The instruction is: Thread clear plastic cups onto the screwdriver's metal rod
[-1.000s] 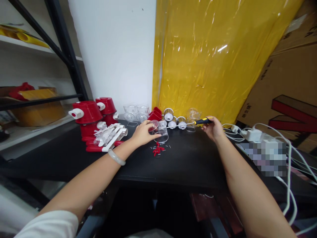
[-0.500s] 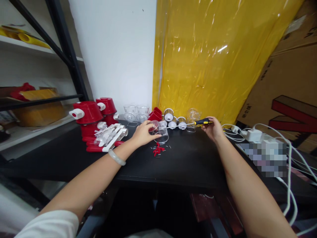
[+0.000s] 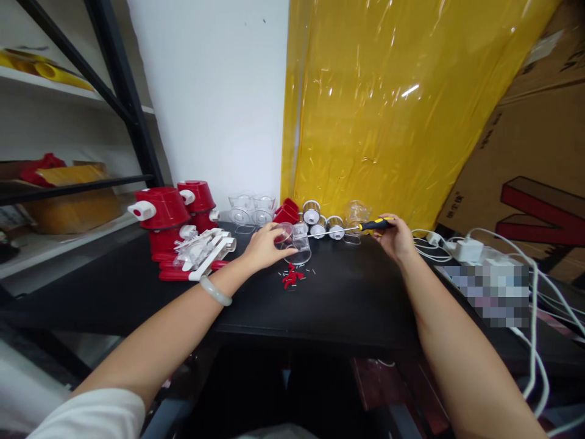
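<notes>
On the black table, my left hand grips a clear plastic container that lies on its side. A screwdriver with a black and yellow handle is held in my right hand. Its long shaft points left, and the tip reaches the clear container; exact contact at the tip is too small to make out. Just in front of the container lie small red parts with several tiny screws scattered round them.
Stacked red housings and white and clear parts stand at the left. Clear cups, a red cup and several metallic cylinders line the back. White cables and an adapter lie at the right.
The screwdriver's handle has turned a little in my right hand, whose fingers have shifted slightly. My left hand and the clear container are where they were.
</notes>
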A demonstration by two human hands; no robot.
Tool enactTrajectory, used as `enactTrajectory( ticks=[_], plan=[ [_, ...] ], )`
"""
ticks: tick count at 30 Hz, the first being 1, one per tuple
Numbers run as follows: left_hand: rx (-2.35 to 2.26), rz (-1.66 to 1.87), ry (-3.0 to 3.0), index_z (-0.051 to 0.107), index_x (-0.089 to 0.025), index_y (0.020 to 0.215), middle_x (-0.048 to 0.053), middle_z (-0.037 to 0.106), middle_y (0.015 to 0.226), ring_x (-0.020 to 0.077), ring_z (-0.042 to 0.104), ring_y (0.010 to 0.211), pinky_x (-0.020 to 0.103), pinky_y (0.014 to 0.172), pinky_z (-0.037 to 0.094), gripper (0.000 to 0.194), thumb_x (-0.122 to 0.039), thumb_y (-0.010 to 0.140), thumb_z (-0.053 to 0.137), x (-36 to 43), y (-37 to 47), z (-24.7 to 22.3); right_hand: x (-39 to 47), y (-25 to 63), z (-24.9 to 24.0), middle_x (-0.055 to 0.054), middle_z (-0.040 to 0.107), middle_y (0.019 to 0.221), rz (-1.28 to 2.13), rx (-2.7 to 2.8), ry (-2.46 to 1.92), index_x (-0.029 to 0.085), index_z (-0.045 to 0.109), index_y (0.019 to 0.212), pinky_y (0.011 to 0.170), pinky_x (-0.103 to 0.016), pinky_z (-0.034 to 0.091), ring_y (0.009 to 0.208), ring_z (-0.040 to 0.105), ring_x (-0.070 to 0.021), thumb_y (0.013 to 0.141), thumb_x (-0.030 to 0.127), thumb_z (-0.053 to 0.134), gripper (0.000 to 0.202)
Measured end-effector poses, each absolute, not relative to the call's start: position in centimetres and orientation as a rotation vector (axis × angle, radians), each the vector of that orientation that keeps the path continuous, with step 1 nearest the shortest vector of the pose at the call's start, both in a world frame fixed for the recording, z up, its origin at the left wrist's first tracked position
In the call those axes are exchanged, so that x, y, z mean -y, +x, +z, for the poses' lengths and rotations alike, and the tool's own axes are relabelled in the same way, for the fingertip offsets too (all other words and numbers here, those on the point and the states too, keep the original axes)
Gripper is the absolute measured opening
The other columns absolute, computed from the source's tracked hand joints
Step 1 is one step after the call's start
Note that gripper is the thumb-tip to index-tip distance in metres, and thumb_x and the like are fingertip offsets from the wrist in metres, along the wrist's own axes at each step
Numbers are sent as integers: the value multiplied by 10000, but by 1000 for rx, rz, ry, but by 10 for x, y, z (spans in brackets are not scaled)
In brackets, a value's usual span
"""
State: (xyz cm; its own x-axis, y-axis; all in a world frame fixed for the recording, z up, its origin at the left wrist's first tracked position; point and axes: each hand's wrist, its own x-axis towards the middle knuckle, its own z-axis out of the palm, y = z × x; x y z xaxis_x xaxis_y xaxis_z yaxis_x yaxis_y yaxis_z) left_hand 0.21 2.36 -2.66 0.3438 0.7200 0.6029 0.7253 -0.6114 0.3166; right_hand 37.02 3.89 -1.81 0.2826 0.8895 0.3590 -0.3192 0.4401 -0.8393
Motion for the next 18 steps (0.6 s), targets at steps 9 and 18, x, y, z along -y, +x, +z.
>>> enactTrajectory(
  ticks=[9, 18],
  plan=[
    [1388, -1129, -2569, 693, -213, 929, 89, 582, 1205, 275, 605, 1093, 442, 985, 485, 368, -513, 731, 777, -23, 2, -25, -48, 371, -24, 108, 327, 402, 653, 996, -953, 245, 490, 714, 365, -233, 370, 326, 296, -80, 687, 590, 728, 420],
    [1386, -1140, -2574, 696, -218, 930, 94, 578, 1216, 282, 604, 1105, 464, 1005, 473, 371, -523, 734, 774, -23, 2, -26, -39, 370, -19, 33, 539, 583, 852, 970, -775, 242, 533, 798, 405, -235, 433, 442, 515, -117, 737, 622, 616, 394]
  ],
)
